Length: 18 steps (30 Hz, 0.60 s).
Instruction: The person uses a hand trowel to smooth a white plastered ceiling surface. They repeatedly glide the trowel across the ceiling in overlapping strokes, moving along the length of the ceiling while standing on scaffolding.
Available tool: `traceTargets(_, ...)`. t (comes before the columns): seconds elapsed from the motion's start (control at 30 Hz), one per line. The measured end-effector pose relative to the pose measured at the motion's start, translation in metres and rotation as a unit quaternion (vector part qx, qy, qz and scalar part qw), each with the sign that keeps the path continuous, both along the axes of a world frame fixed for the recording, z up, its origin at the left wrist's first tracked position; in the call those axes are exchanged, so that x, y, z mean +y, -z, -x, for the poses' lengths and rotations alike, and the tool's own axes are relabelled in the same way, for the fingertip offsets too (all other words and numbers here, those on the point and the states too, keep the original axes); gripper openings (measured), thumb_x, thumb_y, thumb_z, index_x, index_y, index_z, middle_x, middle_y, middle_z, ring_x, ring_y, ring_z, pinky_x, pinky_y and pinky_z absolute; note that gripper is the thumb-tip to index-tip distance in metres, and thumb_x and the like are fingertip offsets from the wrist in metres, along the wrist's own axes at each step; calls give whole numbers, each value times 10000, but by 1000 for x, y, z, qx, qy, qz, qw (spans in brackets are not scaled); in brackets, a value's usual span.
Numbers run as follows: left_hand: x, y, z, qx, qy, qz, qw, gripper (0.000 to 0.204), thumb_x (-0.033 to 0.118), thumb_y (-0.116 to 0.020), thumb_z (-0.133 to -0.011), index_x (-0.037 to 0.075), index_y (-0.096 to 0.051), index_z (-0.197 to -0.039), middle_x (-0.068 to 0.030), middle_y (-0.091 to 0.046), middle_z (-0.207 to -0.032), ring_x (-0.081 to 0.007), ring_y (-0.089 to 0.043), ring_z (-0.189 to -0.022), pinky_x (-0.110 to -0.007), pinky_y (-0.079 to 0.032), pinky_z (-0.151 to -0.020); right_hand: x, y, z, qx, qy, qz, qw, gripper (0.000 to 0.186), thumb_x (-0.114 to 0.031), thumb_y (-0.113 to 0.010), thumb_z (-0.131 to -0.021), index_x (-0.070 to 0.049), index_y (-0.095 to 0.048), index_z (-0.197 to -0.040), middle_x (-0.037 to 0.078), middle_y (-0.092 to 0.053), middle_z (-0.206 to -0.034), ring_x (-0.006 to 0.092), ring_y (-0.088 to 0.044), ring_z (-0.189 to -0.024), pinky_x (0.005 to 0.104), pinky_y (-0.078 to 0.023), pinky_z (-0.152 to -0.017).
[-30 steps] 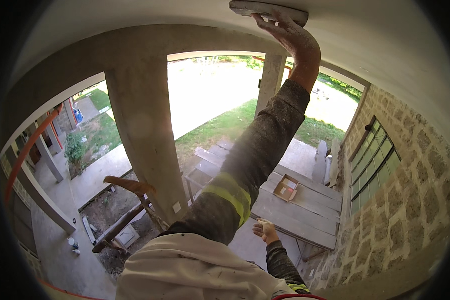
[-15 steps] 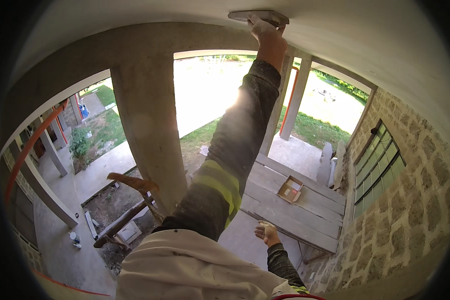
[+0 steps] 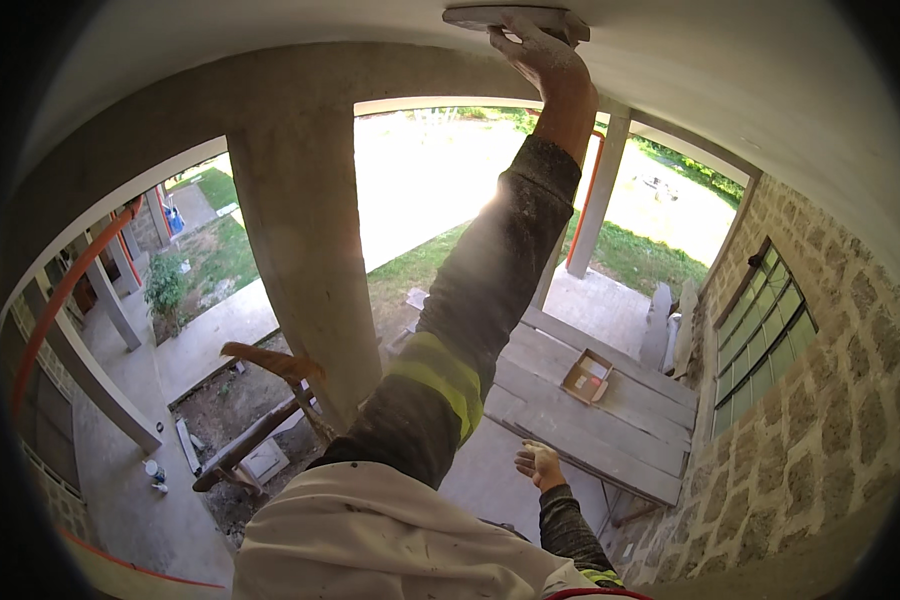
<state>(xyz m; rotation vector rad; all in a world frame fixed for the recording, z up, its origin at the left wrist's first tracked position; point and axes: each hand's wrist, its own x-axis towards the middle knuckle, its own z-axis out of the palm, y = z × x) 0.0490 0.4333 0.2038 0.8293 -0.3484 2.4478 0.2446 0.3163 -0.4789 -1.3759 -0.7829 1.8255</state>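
My left hand (image 3: 545,58) is raised overhead, its fingers closed round a flat, pale-coated plastering trowel (image 3: 515,16). The blade lies up against the smooth white ceiling (image 3: 690,60); its handle is mostly hidden by the hand. White dust coats these fingers and the dark sleeve (image 3: 470,290) with its yellow reflective band. Low on the right, my right hand (image 3: 540,465) hangs in the air with its fingers loosely stretched and nothing in them. It is nearest to the edge of a plank platform (image 3: 570,440), apart from it.
An open cardboard box (image 3: 587,377) sits on the planks. A concrete column (image 3: 305,250) stands ahead, and a stone wall (image 3: 790,440) with a barred window (image 3: 763,335) is at right. Below left lie a wooden beam (image 3: 255,440) and rubble. An orange pipe (image 3: 60,295) curves at far left.
My left hand has slid the trowel slightly nearer the top of the view, with the wrist now bent more and shifted right. My right hand has barely moved.
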Motion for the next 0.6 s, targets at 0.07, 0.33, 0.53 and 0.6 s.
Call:
traceTargets(0.07,0,-1,-2,-18,-39,-9,999,625,497,-407,-1077,97,-249,-1530,-167,-482,-1319,-246,-565,-1083,-406,-579,-824,-1,1,0,-1,-4,3,1000,334,-184,-555,-994,-43,-627,-1289,169,-677,-1050,289,-679,-877,427,-586,-780)
traceTargets(0.33,5,4,6,27,0,0,1000,592,498,-378,-1075,78,-274,-1480,-153,-446,-1347,-271,-548,-1136,-432,-574,-870,-3,-1,0,-12,-4,13,1000,352,-186,-550,-998,-39,-614,-1311,175,-669,-1094,303,-676,-920,430,-581,-815)
traceTargets(0.53,6,-1,7,44,94,22,994,559,476,-369,-1080,70,-294,-1457,-166,-438,-1367,-282,-530,-1208,-449,-573,-920,-4,-4,-7,-17,2,2,1000,347,-187,-556,-1000,-45,-615,-1311,184,-669,-1125,309,-677,-941,435,-577,-822)
traceTargets(0.6,6,-3,4,-3,-108,-22,994,612,461,-366,-1094,64,-197,-1528,-201,-391,-1432,-287,-519,-1224,-428,-555,-947,-5,-1,-10,-10,9,15,1000,341,-185,-557,-1000,-49,-619,-1306,179,-673,-1109,305,-677,-921,435,-579,-813)
